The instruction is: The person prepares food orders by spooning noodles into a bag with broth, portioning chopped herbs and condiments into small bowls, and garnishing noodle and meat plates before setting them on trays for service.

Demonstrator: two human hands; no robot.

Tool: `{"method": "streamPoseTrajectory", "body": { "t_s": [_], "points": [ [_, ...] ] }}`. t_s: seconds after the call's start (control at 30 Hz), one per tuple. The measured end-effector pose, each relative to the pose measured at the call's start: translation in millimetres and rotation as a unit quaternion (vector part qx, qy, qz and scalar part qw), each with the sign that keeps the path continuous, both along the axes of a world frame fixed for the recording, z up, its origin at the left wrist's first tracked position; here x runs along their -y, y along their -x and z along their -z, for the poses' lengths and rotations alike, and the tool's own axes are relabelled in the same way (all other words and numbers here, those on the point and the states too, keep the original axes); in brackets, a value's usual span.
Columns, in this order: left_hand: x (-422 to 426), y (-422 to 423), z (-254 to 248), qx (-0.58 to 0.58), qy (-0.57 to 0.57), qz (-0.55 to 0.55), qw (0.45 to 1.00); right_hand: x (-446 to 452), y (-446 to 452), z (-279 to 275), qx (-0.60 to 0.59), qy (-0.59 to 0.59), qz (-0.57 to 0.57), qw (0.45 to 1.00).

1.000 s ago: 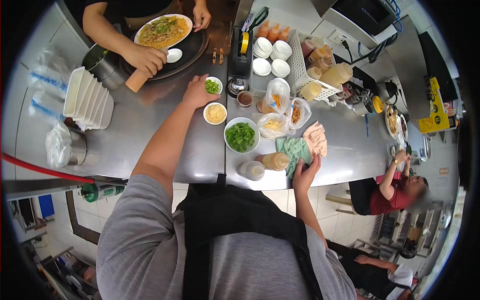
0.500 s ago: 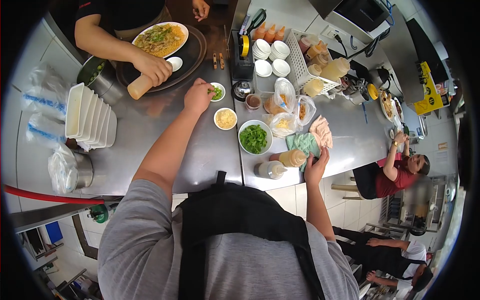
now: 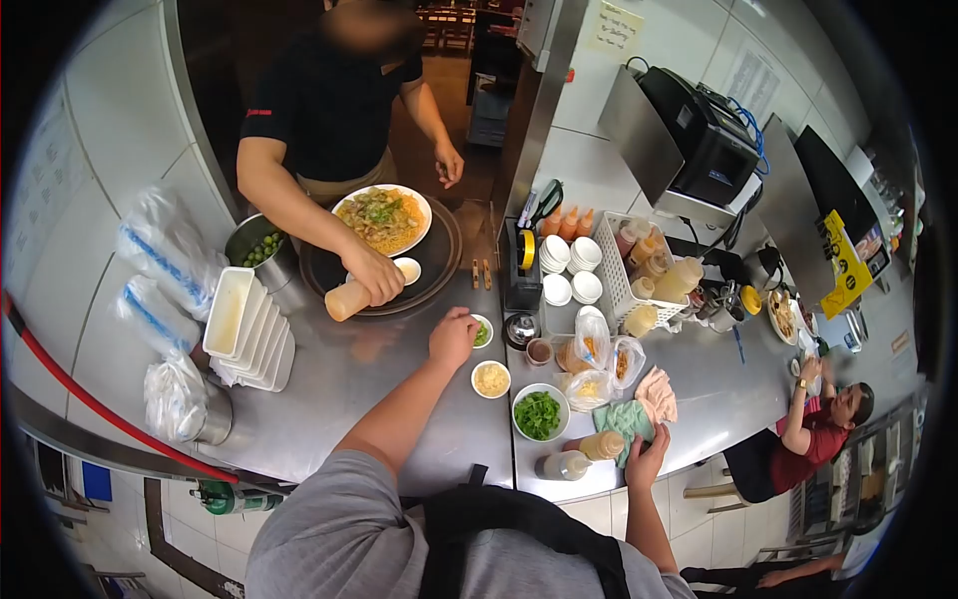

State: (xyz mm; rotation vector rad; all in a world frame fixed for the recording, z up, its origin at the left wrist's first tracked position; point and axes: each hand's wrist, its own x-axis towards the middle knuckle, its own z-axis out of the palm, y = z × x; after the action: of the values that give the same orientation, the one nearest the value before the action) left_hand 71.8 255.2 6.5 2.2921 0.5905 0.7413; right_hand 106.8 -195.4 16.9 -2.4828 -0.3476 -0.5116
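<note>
My left hand (image 3: 454, 337) is closed, fingers curled at the edge of a small white bowl (image 3: 483, 330) of chopped green onion. Whatever is between the fingertips is hidden. A small bowl of minced garlic-like bits (image 3: 491, 378) sits just nearer to me. My right hand (image 3: 647, 457) rests at the counter's front edge, its fingers apart and touching a green cloth (image 3: 623, 421). Left of it are a squeeze bottle of tan sauce (image 3: 599, 445) and a paler bottle (image 3: 564, 465). A bowl of green leaves (image 3: 540, 413) stands behind these bottles.
Across the counter, a person's hand (image 3: 373, 277) grips a tilted sauce bottle (image 3: 348, 299) beside a small white bowl (image 3: 407, 270). A noodle plate (image 3: 419, 205) sits on a round tray (image 3: 454, 250). Stacked white containers (image 3: 232, 311) stand left; a bottle basket (image 3: 605, 262) stands right.
The view has tilted up, showing more of the person opposite. My left hand has drawn back slightly toward the onion bowl's near-left rim. My right hand stays by the green cloth.
</note>
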Motion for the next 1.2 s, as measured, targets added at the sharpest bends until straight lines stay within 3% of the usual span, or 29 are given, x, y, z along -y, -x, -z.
{"method": "streamPoseTrajectory", "body": {
  "t_s": [0.13,0.3,0.43,0.67,0.87,0.97,1.03,1.1,1.2],
  "points": [
    [3,4,-9,-0.044,0.021,0.013,0.999,-2,4,-6,-0.006,0.0,0.003,1.0],
    [6,7,-20,-0.095,-0.076,0.024,0.992,2,-1,1,0.0,0.01,0.009,1.0],
    [1,-1,-19,-0.155,-0.07,0.034,0.985,2,-1,2,-0.005,0.001,0.011,1.0],
    [4,-1,-14,-0.098,-0.033,0.011,0.995,-1,-2,-2,-0.028,0.0,0.018,0.999],
    [-10,-5,-5,0.09,0.091,0.022,0.992,1,-4,4,-0.016,-0.019,0.01,1.0],
    [-43,-9,-9,0.122,0.043,-0.024,0.991,1,-5,3,-0.023,-0.009,0.014,1.0],
    [-71,-12,-15,0.161,0.08,-0.089,0.98,-1,-4,2,-0.029,-0.018,0.019,0.999],
    [-107,-13,-13,0.169,-0.043,-0.149,0.973,-3,-3,-1,-0.027,-0.023,0.016,0.999],
    [-155,-12,-5,0.073,-0.07,-0.172,0.98,0,-5,3,-0.023,-0.022,0.009,0.999]
  ]
}}
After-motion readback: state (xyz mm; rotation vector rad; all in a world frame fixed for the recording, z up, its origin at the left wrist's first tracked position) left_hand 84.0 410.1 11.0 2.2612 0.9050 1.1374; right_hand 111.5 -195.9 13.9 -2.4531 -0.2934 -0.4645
